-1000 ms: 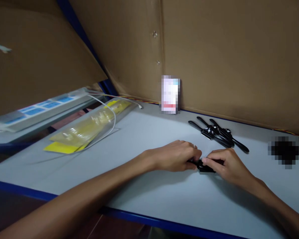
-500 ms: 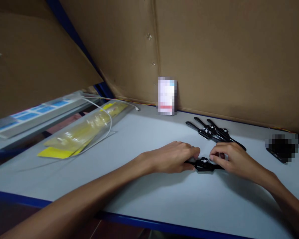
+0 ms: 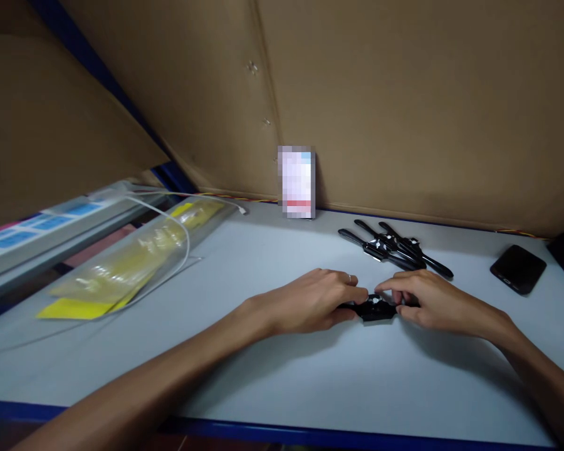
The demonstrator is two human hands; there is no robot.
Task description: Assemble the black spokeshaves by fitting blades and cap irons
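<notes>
A black two-handled tool (image 3: pixel 376 308) with a silvery metal part at its middle lies low over the grey table. My left hand (image 3: pixel 331 299) has its fingers closed around the left handle. My right hand (image 3: pixel 427 299) grips the right handle between thumb and fingers, its index finger reaching to the tool's middle. Just behind my hands, several similar black tools (image 3: pixel 390 244) lie overlapped on the table.
A lit phone (image 3: pixel 297 183) leans on the brown back panel. A dark phone (image 3: pixel 518 268) lies at the right. Clear plastic sleeves with yellow sheets (image 3: pixel 131 266) and a white cable (image 3: pixel 187 241) lie on the left, beside a power strip (image 3: pixel 51 225).
The view has turned slightly right. My right hand has closed in on the tool's right handle, its index finger now nearer the middle. My left hand keeps its hold.
</notes>
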